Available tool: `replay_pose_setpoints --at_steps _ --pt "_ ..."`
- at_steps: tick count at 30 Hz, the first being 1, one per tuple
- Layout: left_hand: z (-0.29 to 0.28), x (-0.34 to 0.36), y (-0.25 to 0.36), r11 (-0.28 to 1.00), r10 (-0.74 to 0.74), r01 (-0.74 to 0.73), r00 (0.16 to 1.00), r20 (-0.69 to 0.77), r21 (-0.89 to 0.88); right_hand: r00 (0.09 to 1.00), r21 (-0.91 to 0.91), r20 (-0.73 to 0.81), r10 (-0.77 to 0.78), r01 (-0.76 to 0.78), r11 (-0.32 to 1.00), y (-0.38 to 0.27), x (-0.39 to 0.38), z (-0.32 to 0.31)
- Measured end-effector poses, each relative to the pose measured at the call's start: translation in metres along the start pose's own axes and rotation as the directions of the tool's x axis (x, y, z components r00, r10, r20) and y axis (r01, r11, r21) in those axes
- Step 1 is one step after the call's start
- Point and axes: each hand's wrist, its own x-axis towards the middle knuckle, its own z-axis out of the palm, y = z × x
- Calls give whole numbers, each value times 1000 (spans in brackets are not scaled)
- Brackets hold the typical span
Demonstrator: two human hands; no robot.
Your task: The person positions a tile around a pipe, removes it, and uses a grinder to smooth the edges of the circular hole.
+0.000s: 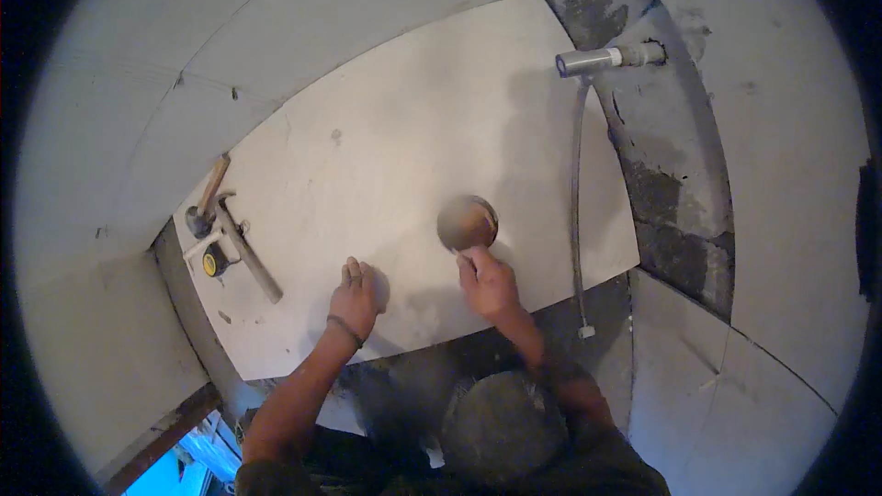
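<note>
**Hands at the round cutout of a large floor tile**

Large pale tile [386,129] laid on the floor, bare across its middle and far half, near edge beside rough grey mortar [413,377]. Round hole [467,222] cut toward the near right part, brown inside. Hammer [207,202] and tools [241,253] lying at the left edge. Grey pipe stub [602,59] jutting off the far right corner. Left hand [356,289] spread flat on the tile; right hand [489,281] touching the hole's near rim, fingers curled, grip not discernible.

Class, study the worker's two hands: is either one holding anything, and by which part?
Nothing is clearly held. The left hand lies flat on the tile; the right hand touches the edge of its round hole.
</note>
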Motion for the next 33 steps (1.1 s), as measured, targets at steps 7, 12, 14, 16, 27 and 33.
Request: replay_pose_setpoints --at_steps 7,12,14,16,27,33 --pt "12 0 -3 999 -36 36 999 -14 32 977 -187 -17 211 -210 960 -9 24 20" --pt "25 0 -3 991 -53 57 998 -33 122 982 -258 -175 67 -111 960 3 13 -45" --pt "24 1 3 995 -47 52 997 -57 86 983 -316 -179 33 -90 944 3 12 -60" --pt "21 2 4 996 -53 59 995 -83 64 998 -402 -56 39 -58 914 7 13 -58" --pt "51 18 -3 992 -13 24 996 -86 124 997 -570 -38 -70 36 821 -20 9 -38" --pt "20 14 4 982 26 -29 999 21 188 994 -640 -4 -109 82 764 -19 5 -35"
